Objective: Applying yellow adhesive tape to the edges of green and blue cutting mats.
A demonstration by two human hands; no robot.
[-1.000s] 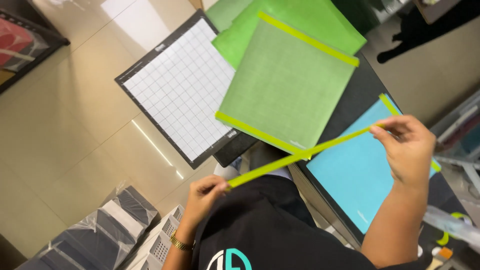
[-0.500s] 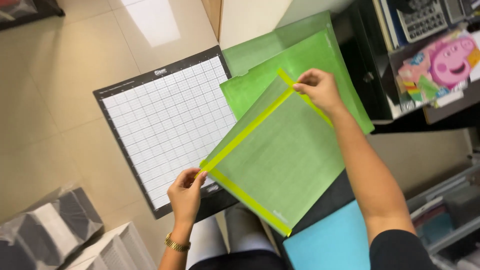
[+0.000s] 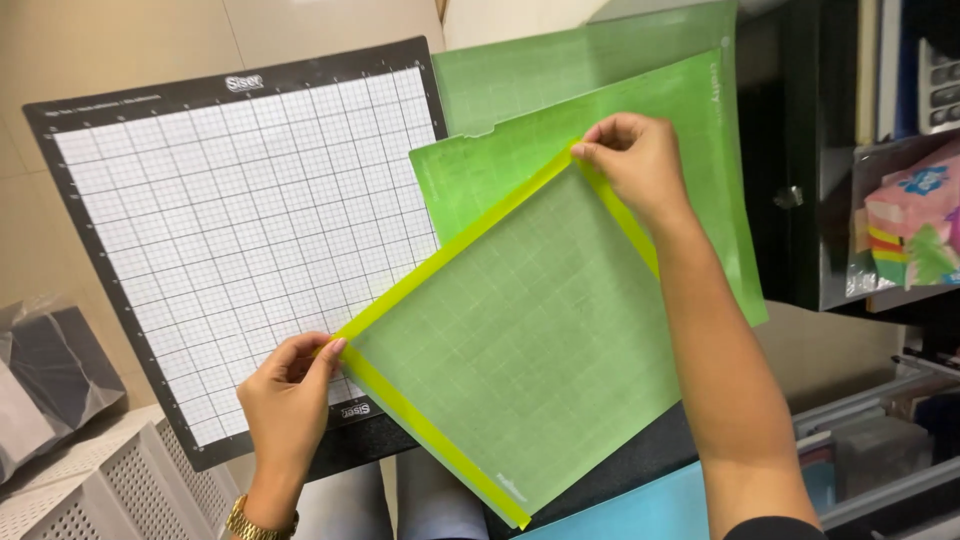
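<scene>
Green mat (image 3: 520, 340) held cornerwise between left hand (image 3: 285, 400) and right hand (image 3: 640, 165).

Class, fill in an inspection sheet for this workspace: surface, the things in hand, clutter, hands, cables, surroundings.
Surface: dark tabletop under overlapping mats.
Things in hand: green cutting mat with yellow border, held flat by two corners.
Clutter: white gridded mat with black border; two more green mats; blue sheet.
Hands: left hand pinches the near-left corner; right hand pinches the far corner.
Cables: nothing seen.
Surroundings: tiled floor, white perforated bins, dark shelving with coloured paper packs.
</scene>
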